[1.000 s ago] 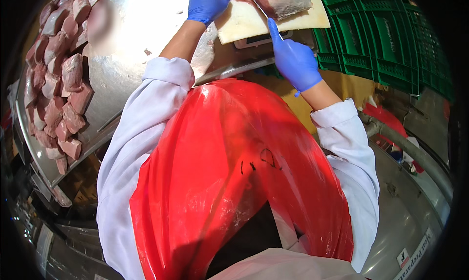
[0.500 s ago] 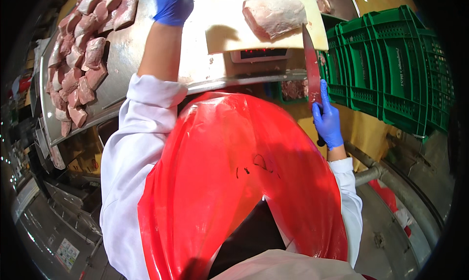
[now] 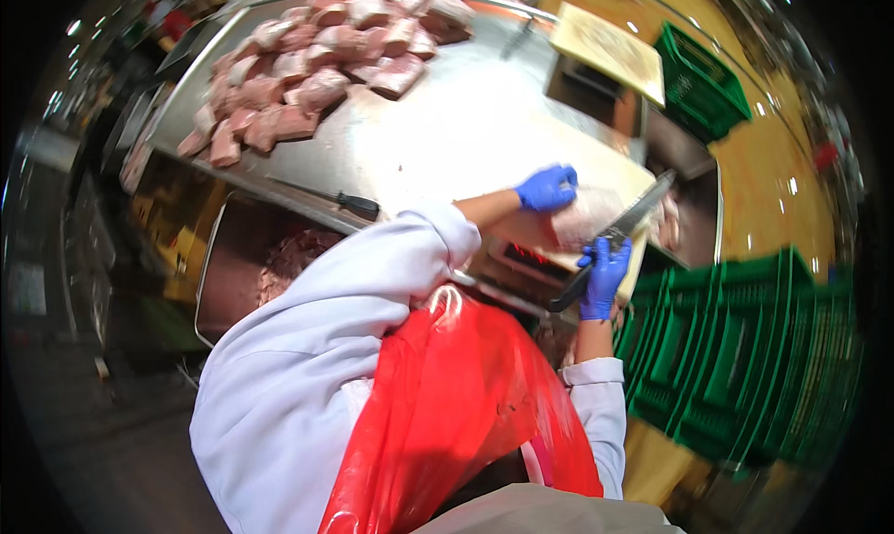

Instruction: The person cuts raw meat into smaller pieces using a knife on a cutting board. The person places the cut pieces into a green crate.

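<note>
My right hand [image 3: 605,275], in a blue glove, is closed round the black handle of a large knife [image 3: 641,205]. The blade slants up to the right, over the edge of a pale slab of meat [image 3: 582,219]. That slab lies on a cream cutting board [image 3: 610,157]. Just left of the meat is my left hand [image 3: 546,189], also blue-gloved, with its fingers curled in. Whether anything sits between those fingers is hidden. Below the board's near side, a scale's red display [image 3: 529,257] glows.
Many cut meat pieces [image 3: 321,50] are heaped on the steel table [image 3: 438,124] at the far left. A second black-handled tool [image 3: 358,205] lies at its near edge. Green crates [image 3: 717,357] stand at right, another green crate [image 3: 703,80] farther off. A bin [image 3: 214,292] holds meat scraps.
The view has swung left, showing more of the table. My left hand came down beside the slab. My right hand raised the knife, its blade now slanting across the slab's edge.
</note>
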Tool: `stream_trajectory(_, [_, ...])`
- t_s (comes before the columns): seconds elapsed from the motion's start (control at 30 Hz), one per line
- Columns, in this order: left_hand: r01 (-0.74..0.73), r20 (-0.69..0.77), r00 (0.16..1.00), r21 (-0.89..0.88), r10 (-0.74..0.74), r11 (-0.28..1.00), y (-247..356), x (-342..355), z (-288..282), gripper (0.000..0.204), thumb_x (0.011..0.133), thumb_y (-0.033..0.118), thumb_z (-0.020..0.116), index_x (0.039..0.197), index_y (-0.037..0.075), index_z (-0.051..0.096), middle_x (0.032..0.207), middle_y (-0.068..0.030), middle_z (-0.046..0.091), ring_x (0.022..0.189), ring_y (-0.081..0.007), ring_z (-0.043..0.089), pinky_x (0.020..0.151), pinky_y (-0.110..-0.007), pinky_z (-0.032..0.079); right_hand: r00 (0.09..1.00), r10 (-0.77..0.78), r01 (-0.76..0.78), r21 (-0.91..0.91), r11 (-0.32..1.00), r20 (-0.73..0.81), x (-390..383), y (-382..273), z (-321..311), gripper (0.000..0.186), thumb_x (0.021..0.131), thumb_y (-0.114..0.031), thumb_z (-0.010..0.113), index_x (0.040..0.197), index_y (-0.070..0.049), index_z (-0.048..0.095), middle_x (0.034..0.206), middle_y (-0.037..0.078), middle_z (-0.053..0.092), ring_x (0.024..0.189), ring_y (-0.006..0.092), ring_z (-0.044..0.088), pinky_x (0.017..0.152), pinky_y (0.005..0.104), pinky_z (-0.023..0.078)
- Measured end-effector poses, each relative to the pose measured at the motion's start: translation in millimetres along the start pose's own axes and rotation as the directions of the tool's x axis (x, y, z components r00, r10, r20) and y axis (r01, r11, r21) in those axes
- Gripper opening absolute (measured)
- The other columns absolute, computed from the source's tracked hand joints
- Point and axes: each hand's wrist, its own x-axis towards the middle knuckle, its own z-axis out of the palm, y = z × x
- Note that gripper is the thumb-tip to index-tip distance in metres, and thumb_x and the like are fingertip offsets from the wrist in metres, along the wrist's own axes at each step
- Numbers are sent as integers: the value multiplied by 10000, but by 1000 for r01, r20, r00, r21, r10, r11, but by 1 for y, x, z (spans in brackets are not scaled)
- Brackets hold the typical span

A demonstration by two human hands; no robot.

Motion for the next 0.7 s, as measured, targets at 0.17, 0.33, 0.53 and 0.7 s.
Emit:
stream_trajectory(0.17, [-4,-184,983,-14,1,1000,49,-48,35,394,846,328,643,1097,35,562,990,-232,572,992,-426,558,880,-502,468,956,147,-106,-168,980,255,145,-9,-32,357,918,-56,593,1255,-19,481,762,44,587,542,122,555,443,241,456])
stream_trajectory(0.33, [-64,26,997,-358,78,932,74,-67,24,357,921,314,650,1145,49,571,1048,-176,632,939,-347,632,869,-431,509,883,267,-56,-477,877,387,181,-32,-20,364,885,-19,571,1245,-23,517,810,65,611,588,128,584,472,259,467])
stream_trajectory(0.53, [-45,-425,896,-381,-132,923,-30,-46,-50,383,909,198,682,1240,26,599,1191,-149,623,1108,-214,600,980,-374,475,966,-10,82,-271,959,258,95,-80,12,397,952,-117,642,1313,-36,498,909,40,630,693,110,606,550,235,483])
stream_trajectory(0.7, [-93,-390,898,-625,-206,775,-44,-20,-77,606,1018,451,504,1439,21,425,1389,-122,532,1244,-220,531,1026,-385,422,982,-165,174,-102,979,95,35,-95,-25,315,943,-32,628,1227,-15,494,887,82,636,664,154,642,502,256,524])
